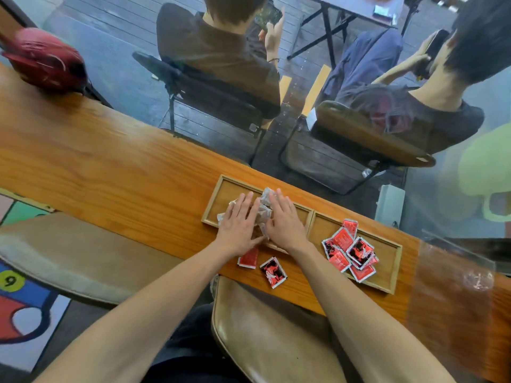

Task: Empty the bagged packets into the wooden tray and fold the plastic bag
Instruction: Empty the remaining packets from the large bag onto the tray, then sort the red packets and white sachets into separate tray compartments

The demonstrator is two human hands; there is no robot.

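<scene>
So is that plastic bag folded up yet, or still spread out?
Crumpled, not neatly folded: the plastic bag lies bunched in the tray's left compartment, pressed flat under the left hand and right hand.

Packets [350, 251] red, black and white-edged; plastic bag [264, 208] clear, crinkled; tray [395, 269] light wood; helmet [45, 60] upper left was dark red.

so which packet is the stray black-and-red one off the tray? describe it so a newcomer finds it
Start at the two-compartment wooden tray on the long table. Between its near edge and the table edge lie two packets outside it, below the left hand. The one meant is the right-hand one: black-and-red picture face, whereas its neighbour is plain red.
</scene>
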